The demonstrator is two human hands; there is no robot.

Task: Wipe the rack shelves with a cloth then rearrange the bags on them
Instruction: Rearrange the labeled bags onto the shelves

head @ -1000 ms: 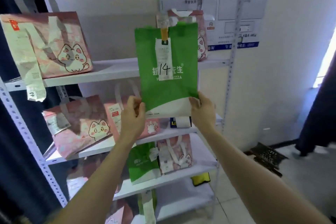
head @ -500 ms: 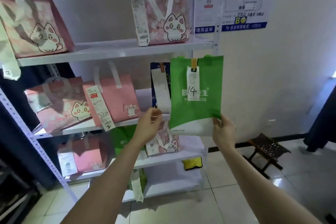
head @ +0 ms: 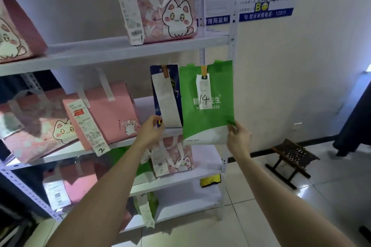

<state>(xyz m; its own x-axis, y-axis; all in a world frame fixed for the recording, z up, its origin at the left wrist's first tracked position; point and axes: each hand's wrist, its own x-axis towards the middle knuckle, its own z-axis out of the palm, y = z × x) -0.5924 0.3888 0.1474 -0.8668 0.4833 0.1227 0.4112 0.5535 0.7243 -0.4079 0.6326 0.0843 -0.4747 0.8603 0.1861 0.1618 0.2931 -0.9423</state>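
A green bag (head: 208, 120) with a receipt marked 14 stands upright at the right end of the white rack's second shelf (head: 60, 153). My right hand (head: 237, 136) pinches its lower right corner. Just left of it stands a dark blue bag (head: 176, 86) with a long receipt. My left hand (head: 150, 130) is curled around that bag's lower left corner. No cloth is in view.
Pink cat bags (head: 168, 6) with receipts sit on the upper shelf (head: 120, 54) and further left (head: 104, 114); more pink and green bags fill the lower shelves. A yellow item (head: 210, 180) lies low on the rack. A dark stool (head: 291, 156) stands on the tiled floor at right.
The green bag came down from the top shelf level to the second shelf's right end. My left hand let go of it and closed on the dark blue bag.
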